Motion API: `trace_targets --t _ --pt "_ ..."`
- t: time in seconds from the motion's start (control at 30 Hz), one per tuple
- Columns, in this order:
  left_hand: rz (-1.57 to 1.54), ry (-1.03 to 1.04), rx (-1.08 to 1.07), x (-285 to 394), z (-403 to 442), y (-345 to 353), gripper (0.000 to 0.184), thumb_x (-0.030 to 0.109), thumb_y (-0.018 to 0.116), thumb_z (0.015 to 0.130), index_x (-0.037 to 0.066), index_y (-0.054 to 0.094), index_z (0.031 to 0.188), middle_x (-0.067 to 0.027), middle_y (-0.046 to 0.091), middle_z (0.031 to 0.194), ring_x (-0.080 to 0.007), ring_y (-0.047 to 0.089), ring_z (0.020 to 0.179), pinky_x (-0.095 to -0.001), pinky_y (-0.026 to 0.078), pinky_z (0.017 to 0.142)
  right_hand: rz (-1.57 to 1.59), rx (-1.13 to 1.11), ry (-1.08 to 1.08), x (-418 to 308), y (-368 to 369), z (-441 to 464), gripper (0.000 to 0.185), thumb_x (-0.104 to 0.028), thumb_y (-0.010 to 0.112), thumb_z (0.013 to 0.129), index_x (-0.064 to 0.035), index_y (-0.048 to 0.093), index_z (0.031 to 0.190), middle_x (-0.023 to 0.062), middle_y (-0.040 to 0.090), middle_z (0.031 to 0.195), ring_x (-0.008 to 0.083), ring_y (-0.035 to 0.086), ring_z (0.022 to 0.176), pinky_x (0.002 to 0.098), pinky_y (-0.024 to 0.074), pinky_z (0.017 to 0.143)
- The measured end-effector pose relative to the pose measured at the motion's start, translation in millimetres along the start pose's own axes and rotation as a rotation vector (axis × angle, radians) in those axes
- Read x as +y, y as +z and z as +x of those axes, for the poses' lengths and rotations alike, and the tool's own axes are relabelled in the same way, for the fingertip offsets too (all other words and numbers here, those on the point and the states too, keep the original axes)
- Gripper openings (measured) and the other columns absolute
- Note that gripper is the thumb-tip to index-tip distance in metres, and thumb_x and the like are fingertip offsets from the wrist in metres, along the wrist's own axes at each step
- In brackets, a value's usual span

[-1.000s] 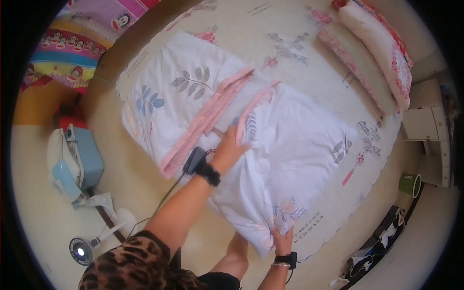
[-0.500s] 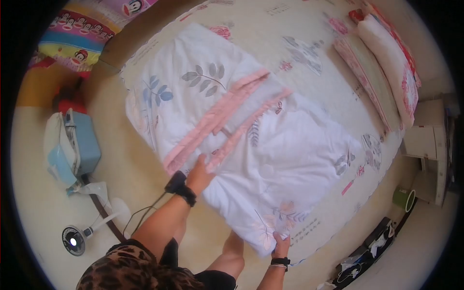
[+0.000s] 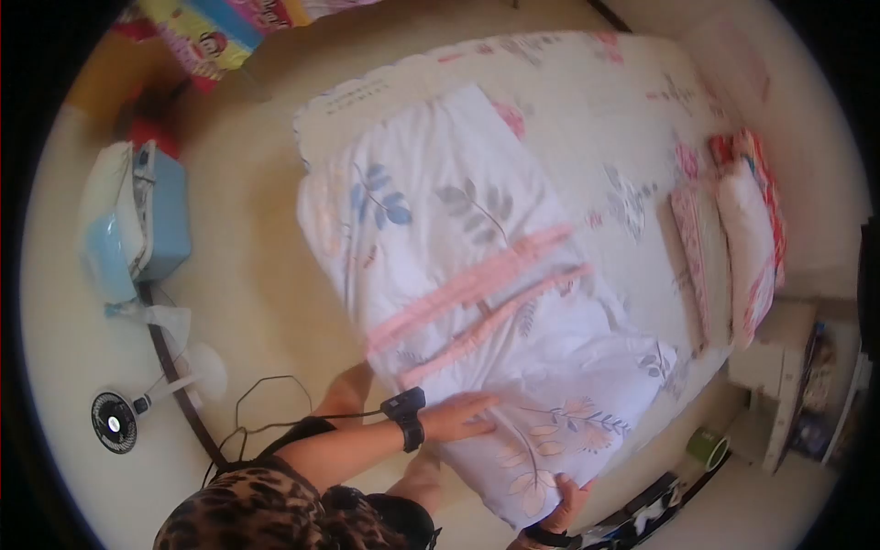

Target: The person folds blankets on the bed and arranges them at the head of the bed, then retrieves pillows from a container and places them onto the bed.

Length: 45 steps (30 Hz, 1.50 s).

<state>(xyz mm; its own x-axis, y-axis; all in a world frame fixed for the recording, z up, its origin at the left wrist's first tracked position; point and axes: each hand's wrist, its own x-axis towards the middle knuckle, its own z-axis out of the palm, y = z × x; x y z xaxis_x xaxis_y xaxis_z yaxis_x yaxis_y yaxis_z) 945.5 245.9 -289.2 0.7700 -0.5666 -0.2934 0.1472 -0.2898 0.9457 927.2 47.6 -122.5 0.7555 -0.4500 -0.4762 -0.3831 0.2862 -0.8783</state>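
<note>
A white quilt [image 3: 422, 275] with blue, grey and peach leaf prints lies folded on the bed. Two pink-trimmed edges [image 3: 486, 307] cross its middle, with a narrow gap between them. My left hand [image 3: 458, 417] rests flat on the near half of the quilt, fingers stretched out beside the peach leaves; a black band and a small black device with a cable sit on that wrist. At the quilt's near right corner, my right hand [image 3: 570, 502] grips the fabric, thumb on top, the other fingers partly hidden.
Beneath the quilt is a bed with a floral sheet [image 3: 632, 119]. Folded bedding and a pillow [image 3: 744, 247] lie at its right end. A white fan [image 3: 115, 422] and a blue bin-like container [image 3: 165, 215] stand left. A green bin [image 3: 706, 447] and white cabinet [image 3: 770, 353] are at right.
My left hand has left the pink edge and moved right onto the near half. The near half's peach leaf print now shows more fully. My right hand still holds the corner; the view has shifted.
</note>
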Motion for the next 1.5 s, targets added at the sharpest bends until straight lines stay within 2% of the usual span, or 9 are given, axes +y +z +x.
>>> trace_targets --t 0.17,0.27,0.5,0.67,0.9,1.07,1.17,1.37,1.5 --pt "-0.336 -0.073 0.044 66 -30 -133 0.052 0.034 0.040 0.093 0.004 0.031 0.135 -0.0150 0.031 0.140 -0.0272 0.028 0.131 -0.0328 0.020 0.108 -0.057 -0.287 -0.061 -61 176 -5 0.070 -0.002 0.057 0.060 0.0025 0.037 0.127 0.0137 0.050 0.115 0.0238 0.051 0.102 0.0337 0.0413 0.089" --pt "-0.082 0.297 0.435 135 -65 -246 0.052 0.034 0.038 0.094 0.005 0.030 0.136 -0.0132 0.031 0.139 -0.0251 0.029 0.129 -0.0334 0.022 0.106 -0.097 -0.599 -0.078 -70 306 -20 0.065 0.004 0.054 0.065 -0.0001 0.037 0.127 0.0099 0.051 0.111 0.0197 0.052 0.097 0.0315 0.0434 0.084" --pt "-1.254 0.139 0.887 -48 -125 -325 0.055 0.043 0.036 0.094 0.005 0.032 0.134 -0.0106 0.042 0.130 -0.0214 0.041 0.118 -0.0356 0.032 0.099 -0.188 -1.177 -0.063 47 486 -21 0.066 -0.004 0.057 0.083 -0.0058 0.022 0.138 0.0125 0.046 0.119 0.0160 0.051 0.099 0.0286 0.0437 0.084" --pt "-1.297 -0.401 1.042 -110 -142 -352 0.067 0.059 0.036 0.088 0.011 0.033 0.134 -0.0079 0.043 0.130 -0.0222 0.042 0.118 -0.0382 0.033 0.098 -0.413 -1.099 0.068 135 421 -8 0.054 -0.005 0.056 0.085 -0.0053 0.031 0.133 0.0107 0.050 0.113 0.0156 0.054 0.094 0.0281 0.0437 0.083" --pt "-1.071 -0.429 1.222 -186 -103 -415 0.090 0.058 0.053 0.080 0.003 0.013 0.139 -0.0093 0.033 0.138 -0.0228 0.041 0.119 -0.0344 0.029 0.102 -0.475 0.022 0.018 184 283 127 0.065 -0.031 0.058 0.086 -0.0027 0.024 0.133 0.0125 0.038 0.127 0.0231 0.038 0.117 0.0376 0.0356 0.092" --pt "-1.160 -0.328 0.861 -221 -71 -402 0.068 0.050 0.050 0.086 0.003 0.034 0.134 -0.0080 0.044 0.131 -0.0189 0.041 0.120 -0.0303 0.035 0.099 -0.290 -0.150 0.448 202 267 173 0.079 -0.044 0.057 0.083 -0.0042 0.015 0.137 0.0099 0.039 0.132 0.0222 0.040 0.118 0.0417 0.0365 0.092" --pt "-1.199 -0.278 0.707 -255 -66 -377 0.059 0.048 0.042 0.090 0.002 0.042 0.128 -0.0088 0.052 0.123 -0.0218 0.050 0.110 -0.0326 0.043 0.091 -0.001 -0.219 0.216 236 270 196 0.062 -0.027 0.066 0.080 0.0054 0.036 0.124 0.0140 0.049 0.120 0.0223 0.049 0.109 0.0331 0.0396 0.093" --pt "-1.308 -0.272 0.805 -208 -82 -380 0.048 0.038 0.044 0.091 0.002 0.047 0.122 -0.0092 0.058 0.111 -0.0220 0.057 0.097 -0.0336 0.048 0.082 0.507 -0.375 0.712 182 277 180 0.046 -0.012 0.066 0.078 -0.0021 0.047 0.118 0.0088 0.059 0.108 0.0213 0.057 0.096 0.0342 0.0468 0.088" --pt "-1.165 -0.233 0.892 -123 -78 -392 0.044 0.034 0.043 0.091 0.001 0.048 0.119 -0.0092 0.058 0.108 -0.0219 0.059 0.093 -0.0322 0.050 0.078 0.492 -0.399 0.509 143 282 155 0.041 -0.010 0.060 0.079 0.0005 0.049 0.117 0.0105 0.058 0.109 0.0222 0.056 0.100 0.0362 0.0450 0.090"
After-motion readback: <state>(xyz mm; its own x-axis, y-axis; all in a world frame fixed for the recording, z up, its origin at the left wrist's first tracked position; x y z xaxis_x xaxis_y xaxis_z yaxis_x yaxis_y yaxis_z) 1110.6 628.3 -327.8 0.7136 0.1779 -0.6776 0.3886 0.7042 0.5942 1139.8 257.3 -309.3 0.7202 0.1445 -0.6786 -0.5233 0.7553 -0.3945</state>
